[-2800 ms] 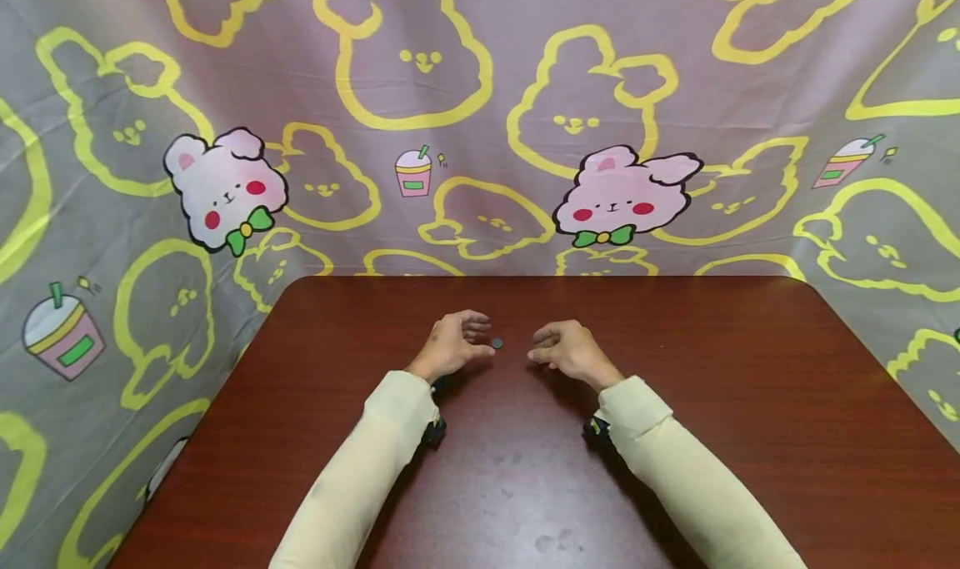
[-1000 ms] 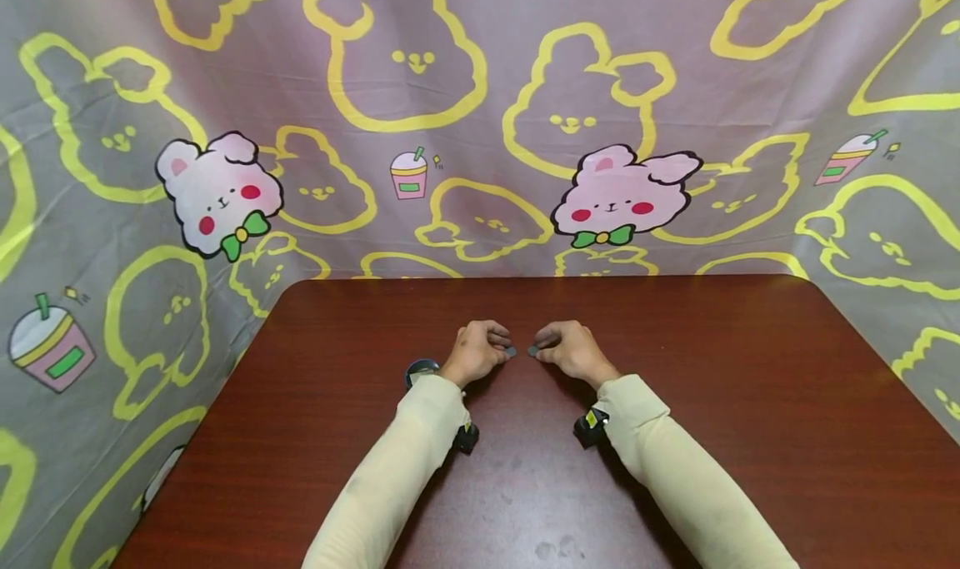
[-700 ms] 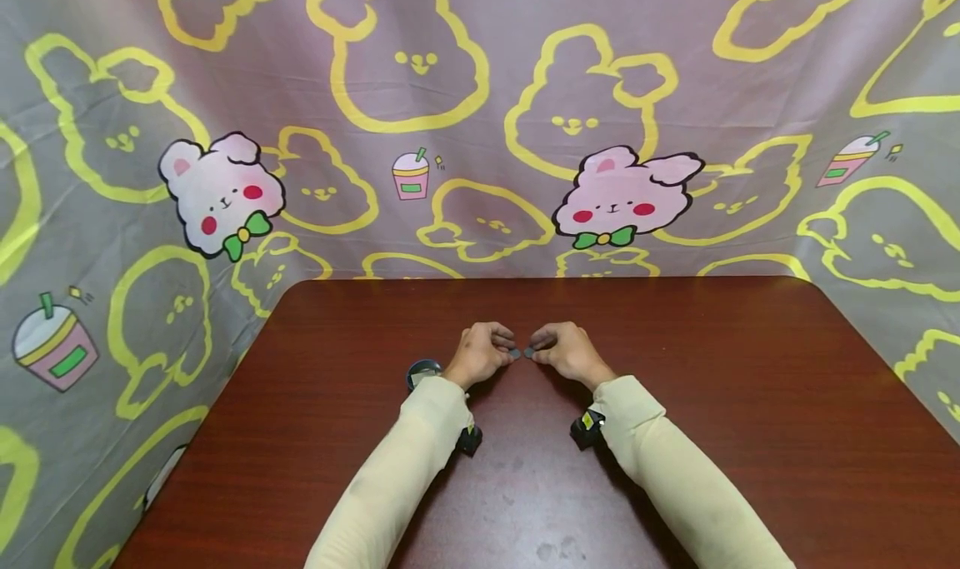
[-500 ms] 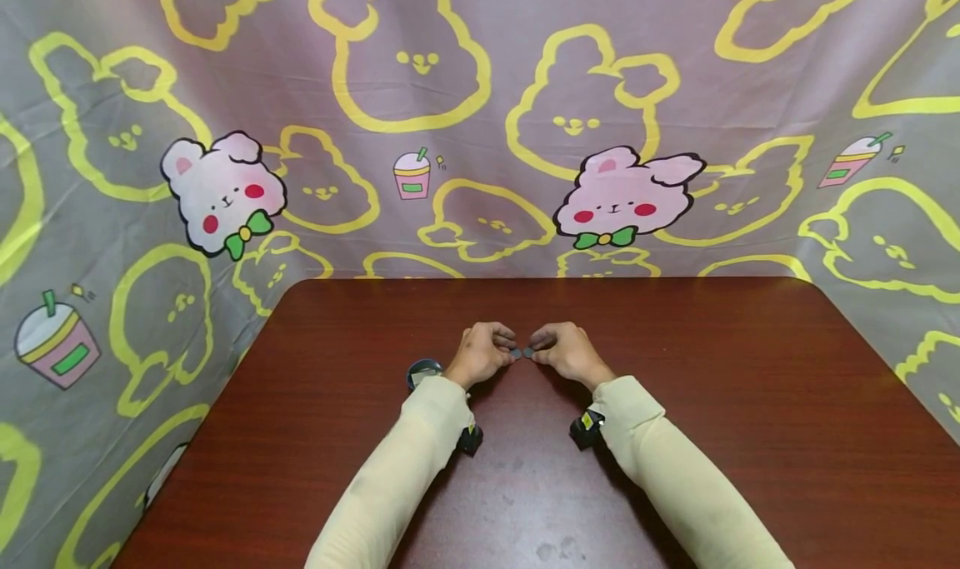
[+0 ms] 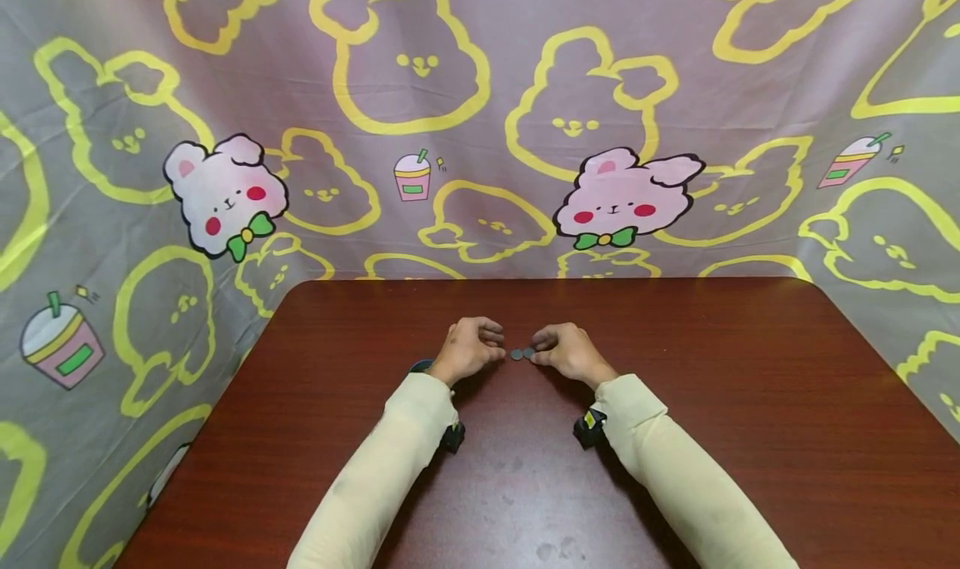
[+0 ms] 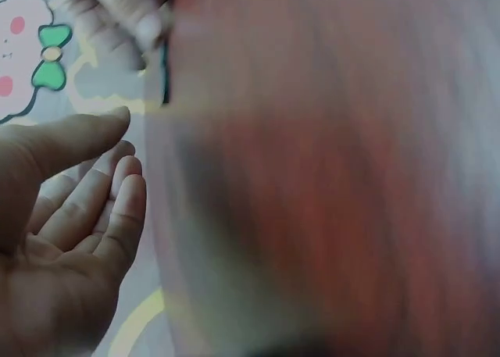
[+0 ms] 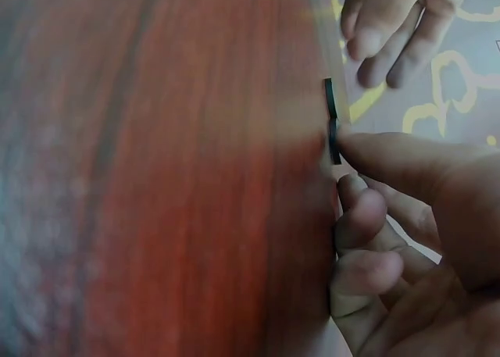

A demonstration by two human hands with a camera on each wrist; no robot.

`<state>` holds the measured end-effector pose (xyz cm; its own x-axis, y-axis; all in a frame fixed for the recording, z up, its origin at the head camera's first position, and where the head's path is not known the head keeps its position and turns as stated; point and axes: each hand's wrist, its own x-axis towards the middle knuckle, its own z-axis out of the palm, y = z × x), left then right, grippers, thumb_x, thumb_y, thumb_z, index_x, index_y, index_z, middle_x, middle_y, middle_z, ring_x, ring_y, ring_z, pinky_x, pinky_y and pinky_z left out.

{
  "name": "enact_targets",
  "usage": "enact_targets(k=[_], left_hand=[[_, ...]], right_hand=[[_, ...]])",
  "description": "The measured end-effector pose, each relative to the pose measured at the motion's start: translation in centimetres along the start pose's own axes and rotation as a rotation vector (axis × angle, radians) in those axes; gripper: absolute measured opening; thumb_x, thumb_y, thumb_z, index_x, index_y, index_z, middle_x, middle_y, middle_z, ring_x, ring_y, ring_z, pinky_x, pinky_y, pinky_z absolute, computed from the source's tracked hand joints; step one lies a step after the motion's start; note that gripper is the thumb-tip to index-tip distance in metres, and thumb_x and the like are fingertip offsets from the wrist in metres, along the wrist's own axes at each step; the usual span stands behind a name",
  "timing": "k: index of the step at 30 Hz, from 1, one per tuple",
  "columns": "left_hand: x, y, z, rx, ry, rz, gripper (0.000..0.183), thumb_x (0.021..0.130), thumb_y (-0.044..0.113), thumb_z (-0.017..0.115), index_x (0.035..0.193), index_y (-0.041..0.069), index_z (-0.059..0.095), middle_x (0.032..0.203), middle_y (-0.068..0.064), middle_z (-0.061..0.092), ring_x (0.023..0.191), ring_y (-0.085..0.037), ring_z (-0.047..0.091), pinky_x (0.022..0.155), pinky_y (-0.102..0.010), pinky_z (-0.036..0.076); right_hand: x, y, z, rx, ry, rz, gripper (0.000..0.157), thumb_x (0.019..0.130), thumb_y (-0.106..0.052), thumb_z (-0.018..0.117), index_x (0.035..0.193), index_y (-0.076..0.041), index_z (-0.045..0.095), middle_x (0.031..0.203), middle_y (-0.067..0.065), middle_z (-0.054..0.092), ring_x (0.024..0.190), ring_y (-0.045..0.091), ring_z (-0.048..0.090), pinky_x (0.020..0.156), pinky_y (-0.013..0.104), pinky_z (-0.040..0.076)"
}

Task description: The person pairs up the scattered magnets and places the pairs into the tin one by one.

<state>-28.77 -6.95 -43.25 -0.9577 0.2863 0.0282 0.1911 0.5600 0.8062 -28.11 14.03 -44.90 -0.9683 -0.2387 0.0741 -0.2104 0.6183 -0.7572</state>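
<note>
Two small dark grey round discs lie side by side on the table between the hands in the head view, a left disc (image 5: 517, 355) and a right disc (image 5: 528, 353). Edge-on in the right wrist view, they show as thin dark strips that meet end to end. The left hand (image 5: 471, 348) stands just left of the left disc, thumb and fingers apart, holding nothing. In the left wrist view its palm (image 6: 62, 287) shows bare. The right hand (image 5: 570, 351) keeps its thumb (image 7: 391, 158) and fingertips at the right disc, seemingly pinching its edge.
A round container with a blue rim (image 5: 422, 366) stands mostly hidden behind the left wrist. The brown table (image 5: 712, 402) reaches a patterned cloth (image 5: 480, 161) hung at the back and sides. A dark wrist camera (image 5: 589, 429) sits under the right cuff.
Earlier each hand held a disc and brought them together at the middle. Since half a second ago, the left hand has let go and drawn back left. The right hand has hardly moved.
</note>
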Motion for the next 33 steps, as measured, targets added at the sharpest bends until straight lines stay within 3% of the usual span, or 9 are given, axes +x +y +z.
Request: enact_targets(k=[9, 16, 25, 30, 33], left_hand=[[-3.1, -2.0, -5.1, 0.003, 0.009, -0.031, 0.044, 0.088, 0.012, 0.079, 0.128, 0.002, 0.065, 0.116, -0.008, 0.071, 0.111, -0.027, 0.064, 0.087, -0.040, 0.056], [-5.7, -4.0, -7.7, 0.022, -0.021, -0.029, 0.055, 0.085, 0.018, 0.082, 0.134, 0.002, 0.060, 0.125, -0.011, 0.067, 0.119, -0.031, 0.060, 0.096, -0.048, 0.051], [-7.3, -5.6, -8.4, 0.011, -0.060, -0.018, 0.069, 0.079, 0.022, 0.087, 0.137, 0.000, 0.057, 0.133, -0.015, 0.062, 0.123, -0.033, 0.057, 0.102, -0.048, 0.046], [-7.8, -6.0, -8.3, -0.040, -0.066, -0.021, 0.073, 0.076, 0.015, 0.089, 0.137, -0.003, 0.055, 0.136, -0.019, 0.058, 0.128, -0.036, 0.054, 0.106, -0.049, 0.044], [-8.0, -6.2, -8.4, -0.065, -0.072, -0.014, 0.074, 0.076, 0.012, 0.089, 0.138, -0.005, 0.053, 0.138, -0.022, 0.056, 0.129, -0.039, 0.052, 0.107, -0.050, 0.043]], right_hand=[[0.2, -0.5, 0.2, -0.051, -0.044, -0.021, 0.030, 0.079, -0.008, 0.083, 0.106, 0.003, 0.075, 0.086, 0.008, 0.073, 0.084, 0.022, 0.067, 0.073, 0.032, 0.052], [0.5, -0.4, 0.2, -0.102, -0.049, -0.004, 0.023, 0.081, -0.010, 0.083, 0.100, 0.000, 0.077, 0.086, 0.006, 0.074, 0.084, 0.021, 0.067, 0.076, 0.035, 0.053], [0.6, -0.8, 0.3, -0.043, -0.046, 0.045, 0.014, 0.081, -0.005, 0.080, 0.091, 0.000, 0.070, 0.081, 0.004, 0.070, 0.074, 0.018, 0.063, 0.069, 0.033, 0.052], [0.3, -0.9, 0.2, 0.114, -0.089, 0.086, 0.016, 0.089, 0.000, 0.071, 0.104, 0.005, 0.071, 0.082, 0.009, 0.069, 0.065, 0.017, 0.063, 0.059, 0.030, 0.057], [0.3, -1.0, 0.1, 0.237, -0.109, 0.138, 0.020, 0.092, 0.004, 0.066, 0.112, 0.009, 0.070, 0.089, 0.016, 0.072, 0.068, 0.018, 0.067, 0.062, 0.031, 0.060]])
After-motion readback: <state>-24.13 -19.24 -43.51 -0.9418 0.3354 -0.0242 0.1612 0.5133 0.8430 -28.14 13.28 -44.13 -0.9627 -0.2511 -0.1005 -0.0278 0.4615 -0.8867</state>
